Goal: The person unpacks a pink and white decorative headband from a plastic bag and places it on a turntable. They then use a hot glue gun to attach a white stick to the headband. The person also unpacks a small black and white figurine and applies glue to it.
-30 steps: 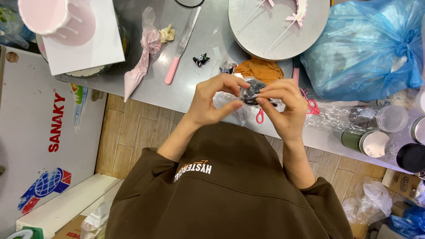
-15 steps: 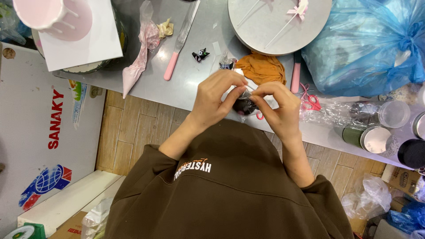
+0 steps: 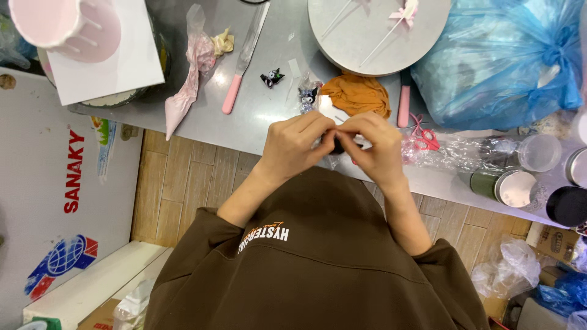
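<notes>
Grey metal surface point(image 3: 275, 116) is seen beyond the fingers, with a blue plastic bag point(image 3: 501, 55) to their far right, a round turntable point(image 3: 367, 36) ahead, an orange cloth point(image 3: 358, 95) just past them and a pink-handled spatula point(image 3: 241, 67) to their left. Left hand point(image 3: 296, 146) and right hand point(image 3: 373, 150) are pressed together, fingers point(image 3: 330, 125) pinched shut on a small dark piece point(image 3: 336, 145) in clear wrap. Unwrapping seems in hand; a careful peel is judged next, though the piece's long axis cannot be told.

On the steel table point(image 3: 269, 116), a pink-handled palette knife point(image 3: 243, 58) is laid beside a pink piping bag point(image 3: 186, 85). 1 grey turntable point(image 3: 379, 30) is set near a blue plastic bag point(image 3: 501, 61). An orange cloth point(image 3: 356, 95) and red scissors point(image 3: 424, 135) are seen nearby.
</notes>
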